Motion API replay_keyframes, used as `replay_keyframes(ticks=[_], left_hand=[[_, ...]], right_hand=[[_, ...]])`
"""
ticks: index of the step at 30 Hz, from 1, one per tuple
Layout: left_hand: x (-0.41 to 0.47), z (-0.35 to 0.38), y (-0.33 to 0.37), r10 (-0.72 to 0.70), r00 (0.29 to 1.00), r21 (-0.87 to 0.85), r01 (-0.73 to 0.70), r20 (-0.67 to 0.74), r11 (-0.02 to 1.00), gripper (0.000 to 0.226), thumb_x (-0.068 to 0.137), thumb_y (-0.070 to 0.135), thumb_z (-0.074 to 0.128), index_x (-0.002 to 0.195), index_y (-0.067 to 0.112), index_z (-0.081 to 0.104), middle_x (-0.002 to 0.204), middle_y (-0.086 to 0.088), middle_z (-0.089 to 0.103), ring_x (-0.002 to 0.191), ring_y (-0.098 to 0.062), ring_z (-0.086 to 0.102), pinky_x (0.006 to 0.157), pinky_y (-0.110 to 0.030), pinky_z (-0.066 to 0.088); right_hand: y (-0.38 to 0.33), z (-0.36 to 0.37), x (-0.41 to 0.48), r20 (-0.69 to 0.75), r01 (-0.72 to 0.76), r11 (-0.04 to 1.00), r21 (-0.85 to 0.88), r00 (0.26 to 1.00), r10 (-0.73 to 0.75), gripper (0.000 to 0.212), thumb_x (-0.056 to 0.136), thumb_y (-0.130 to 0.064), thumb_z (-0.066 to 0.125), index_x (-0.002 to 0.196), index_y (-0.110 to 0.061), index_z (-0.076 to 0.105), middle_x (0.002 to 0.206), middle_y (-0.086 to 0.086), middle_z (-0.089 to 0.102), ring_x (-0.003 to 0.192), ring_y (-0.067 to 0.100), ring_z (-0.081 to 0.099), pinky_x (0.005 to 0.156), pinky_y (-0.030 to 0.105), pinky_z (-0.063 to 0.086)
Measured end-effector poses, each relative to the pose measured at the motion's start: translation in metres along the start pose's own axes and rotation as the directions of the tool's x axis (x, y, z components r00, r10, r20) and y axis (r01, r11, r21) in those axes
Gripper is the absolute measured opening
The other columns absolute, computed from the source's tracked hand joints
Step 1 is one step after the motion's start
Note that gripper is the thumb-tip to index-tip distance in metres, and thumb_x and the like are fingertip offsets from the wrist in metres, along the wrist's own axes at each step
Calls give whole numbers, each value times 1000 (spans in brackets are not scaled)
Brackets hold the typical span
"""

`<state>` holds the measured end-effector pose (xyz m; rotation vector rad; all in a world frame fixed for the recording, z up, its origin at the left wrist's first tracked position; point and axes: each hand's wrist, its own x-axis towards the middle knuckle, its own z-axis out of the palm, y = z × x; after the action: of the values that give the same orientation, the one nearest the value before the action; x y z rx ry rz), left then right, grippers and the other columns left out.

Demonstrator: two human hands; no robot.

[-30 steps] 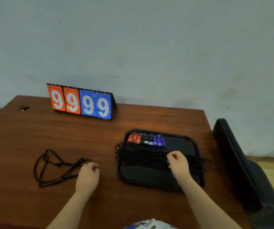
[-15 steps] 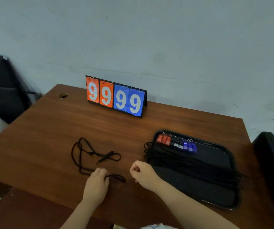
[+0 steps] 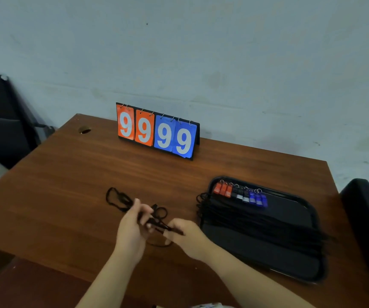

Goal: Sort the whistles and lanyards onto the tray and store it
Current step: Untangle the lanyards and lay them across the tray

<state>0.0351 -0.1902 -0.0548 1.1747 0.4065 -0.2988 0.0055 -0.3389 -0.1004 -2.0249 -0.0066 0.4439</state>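
One loose cord, two hands
The left hand point(image 3: 132, 232) and right hand point(image 3: 187, 237) both pinch the cord point(image 3: 124, 202) — it stretches sideways, just left of the tray point(image 3: 290, 211) — with the right hand nearer to the tray.

black plastic tray point(image 3: 286, 211) right on brown wooden table point(image 3: 68, 185) | red-black-blue plastic whistles point(image 3: 240, 194) at its far edge | black cord lanyards point(image 3: 257, 227) before them | loose black lanyard point(image 3: 117, 197) left | orange-blue flip scoreboard point(image 3: 157, 132) behind
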Motion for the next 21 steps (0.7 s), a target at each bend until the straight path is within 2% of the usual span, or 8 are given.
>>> replay_keyframes(ticks=[2, 6, 8, 9, 12, 15, 19, 21], left_hand=[[9, -3, 10, 11, 994, -36, -15, -106, 999, 41, 103, 34, 36, 77, 9, 56, 58, 1, 41, 52, -16, 40, 56, -32, 32], [22, -10, 18, 52, 977, -19, -57, -208, 998, 27, 104, 22, 36, 96, 9, 58, 78, -4, 55, 66, -17, 54, 60, -30, 46], [27, -10, 18, 56, 968, -22, -63, -244, 998, 26, 104, 22, 37, 97, 9, 58, 80, -4, 55, 68, -17, 54, 64, -30, 46], [28, -9, 17, 60, 965, -16, -66, -257, 998, 26, 104, 22, 37, 98, 8, 58, 80, -4, 55, 68, -16, 53, 65, -30, 46], [33, -4, 17, 57, 961, -11, -62, -272, 998, 26, 103, 22, 40, 98, 6, 60, 83, -5, 57, 71, -16, 55, 67, -30, 48], [39, -2, 16, 82, 955, 68, -65, -284, 996, 24, 101, 21, 46, 101, 2, 61, 89, -7, 61, 73, -17, 58, 68, -30, 51], [41, 3, 13, 132, 967, 287, -66, -217, 956, 21, 97, 21, 54, 90, 5, 66, 84, -9, 61, 70, -20, 58, 65, -31, 51], [38, 10, 13, 123, 978, 323, -62, -170, 944, 23, 98, 21, 53, 83, 7, 65, 82, -10, 59, 71, -22, 57, 65, -33, 51]], right_hand=[[4, -16, -6, -33, -15, 1000, 17, 999, 16, 25, 97, -33, 55, 73, -29, 61, 69, -20, 62, 68, 5, 56, 76, 27, 45], [15, -54, -22, -153, -25, 997, 71, 988, 36, 29, 94, -36, 60, 68, -24, 66, 71, 5, 64, 69, 23, 62, 76, 33, 50], [22, -73, -32, -206, -33, 992, 119, 977, 58, 27, 95, -29, 59, 70, -27, 68, 68, 1, 65, 74, 14, 66, 80, 25, 49], [25, -82, -38, -223, -45, 987, 155, 971, 80, 24, 96, -24, 58, 76, -27, 70, 65, -2, 64, 71, 7, 64, 79, 20, 46], [39, -107, -56, -263, -81, 959, 271, 952, 155, 18, 98, -17, 54, 96, -20, 72, 63, -4, 62, 66, 5, 60, 70, 20, 49], [53, -128, -74, -359, -70, 925, 373, 909, 213, 22, 99, -13, 53, 88, -16, 72, 66, 0, 67, 77, 15, 67, 70, 26, 52], [70, -149, -93, -457, 9, 816, 578, 832, 314, 20, 98, -11, 52, 93, -9, 71, 67, 2, 65, 66, 16, 63, 62, 27, 44], [78, -157, -101, -472, 81, 724, 685, 806, 356, 22, 99, -8, 49, 89, -7, 69, 65, 3, 60, 63, 16, 58, 60, 29, 39]])
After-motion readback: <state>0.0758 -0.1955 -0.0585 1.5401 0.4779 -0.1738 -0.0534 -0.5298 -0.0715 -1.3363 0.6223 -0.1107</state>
